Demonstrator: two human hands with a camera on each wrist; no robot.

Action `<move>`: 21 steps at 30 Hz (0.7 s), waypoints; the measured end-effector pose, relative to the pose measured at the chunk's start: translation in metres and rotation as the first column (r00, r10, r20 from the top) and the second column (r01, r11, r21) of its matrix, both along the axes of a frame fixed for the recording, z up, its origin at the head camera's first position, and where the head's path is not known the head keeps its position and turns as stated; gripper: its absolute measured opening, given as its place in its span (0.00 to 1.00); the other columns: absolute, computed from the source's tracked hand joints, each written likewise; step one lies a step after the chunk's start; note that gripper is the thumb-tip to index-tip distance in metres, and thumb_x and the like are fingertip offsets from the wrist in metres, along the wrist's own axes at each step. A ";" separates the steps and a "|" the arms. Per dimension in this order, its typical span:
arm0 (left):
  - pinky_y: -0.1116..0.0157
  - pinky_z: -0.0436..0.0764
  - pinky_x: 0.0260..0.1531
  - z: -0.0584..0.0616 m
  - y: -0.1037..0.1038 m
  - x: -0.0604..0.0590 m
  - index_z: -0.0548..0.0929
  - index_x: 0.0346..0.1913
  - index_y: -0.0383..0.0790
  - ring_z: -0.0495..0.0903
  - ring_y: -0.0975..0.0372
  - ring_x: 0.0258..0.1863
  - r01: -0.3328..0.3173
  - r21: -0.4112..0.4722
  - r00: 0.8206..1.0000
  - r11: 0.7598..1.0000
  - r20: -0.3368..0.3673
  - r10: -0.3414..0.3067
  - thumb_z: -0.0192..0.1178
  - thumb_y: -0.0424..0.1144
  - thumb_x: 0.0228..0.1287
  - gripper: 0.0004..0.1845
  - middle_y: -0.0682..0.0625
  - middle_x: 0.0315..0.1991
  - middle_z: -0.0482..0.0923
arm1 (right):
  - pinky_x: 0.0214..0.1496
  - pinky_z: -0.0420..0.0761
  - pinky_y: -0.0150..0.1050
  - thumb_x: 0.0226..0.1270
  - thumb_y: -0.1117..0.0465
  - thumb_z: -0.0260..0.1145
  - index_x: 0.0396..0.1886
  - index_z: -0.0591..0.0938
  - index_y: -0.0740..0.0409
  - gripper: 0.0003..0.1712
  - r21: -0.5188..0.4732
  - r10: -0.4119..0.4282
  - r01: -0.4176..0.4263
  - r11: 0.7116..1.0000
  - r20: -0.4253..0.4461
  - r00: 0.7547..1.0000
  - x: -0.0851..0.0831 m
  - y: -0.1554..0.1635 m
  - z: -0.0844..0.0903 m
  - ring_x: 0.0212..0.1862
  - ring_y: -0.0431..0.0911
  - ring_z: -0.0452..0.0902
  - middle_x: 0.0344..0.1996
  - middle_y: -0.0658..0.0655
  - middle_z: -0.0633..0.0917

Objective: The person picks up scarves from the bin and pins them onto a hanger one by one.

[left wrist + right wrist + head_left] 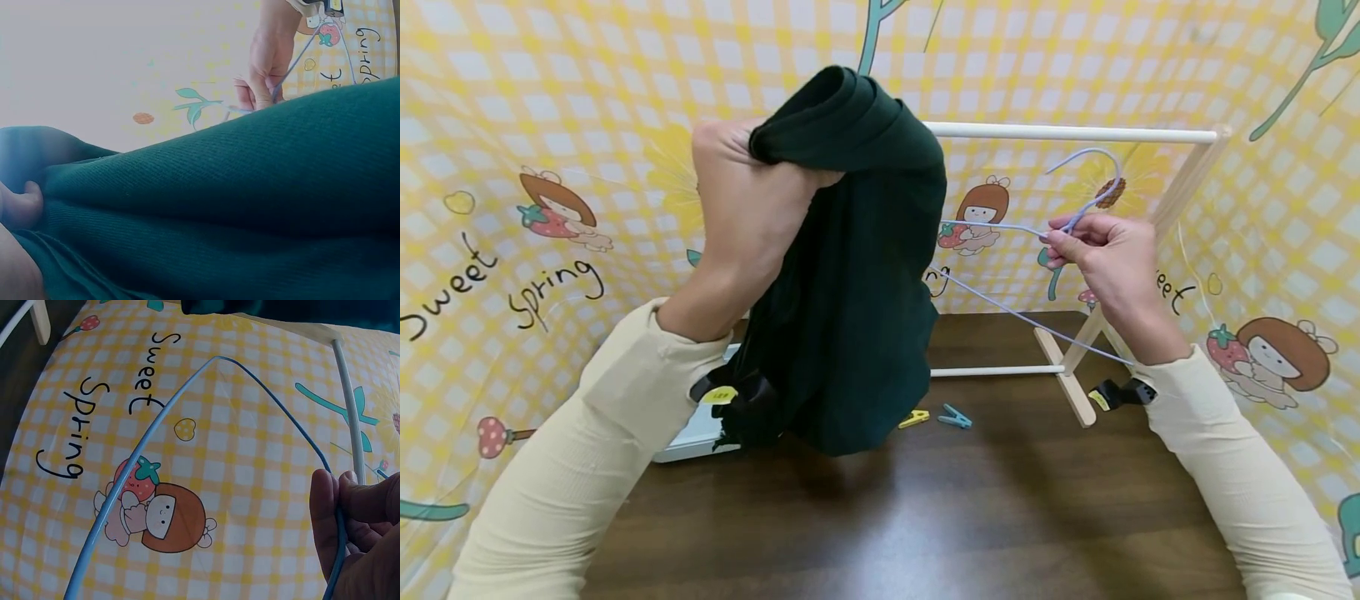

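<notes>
A dark green ribbed garment [865,300] hangs in folds from my left hand [748,200], which grips it near the top. In the left wrist view the cloth [237,181] fills the lower part, with a bit of the left hand [22,206] at the edge. My right hand [1108,258] pinches a light blue wire hanger [1097,154] just below its hook. The hanger's far end passes out of sight behind the garment in the head view. In the right wrist view, the hanger's bent corner [219,358] shows apart from the right hand [362,531].
A white-barred wooden rack [1075,133] stands behind the hands. On the brown table [925,525] lie a yellow clothespin [914,418] and a blue clothespin [955,416]. A pale tray-like object [696,450] is partly hidden behind the left sleeve. Patterned cloth [625,100] surrounds the table.
</notes>
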State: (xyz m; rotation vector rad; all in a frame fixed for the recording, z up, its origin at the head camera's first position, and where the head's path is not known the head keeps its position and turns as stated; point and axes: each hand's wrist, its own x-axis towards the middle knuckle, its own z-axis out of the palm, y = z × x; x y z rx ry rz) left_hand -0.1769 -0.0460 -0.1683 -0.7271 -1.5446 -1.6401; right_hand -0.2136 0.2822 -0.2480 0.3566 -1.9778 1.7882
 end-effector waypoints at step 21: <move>0.68 0.80 0.31 0.020 0.012 0.003 0.89 0.24 0.26 0.80 0.62 0.21 0.054 0.028 0.999 0.998 0.000 -0.054 0.69 0.18 0.51 0.04 0.58 0.14 0.78 | 0.31 0.86 0.31 0.63 0.75 0.70 0.30 0.82 0.81 0.07 0.031 0.051 -0.052 0.998 0.054 0.997 0.004 -0.012 -0.018 0.25 0.39 0.86 0.34 0.50 0.89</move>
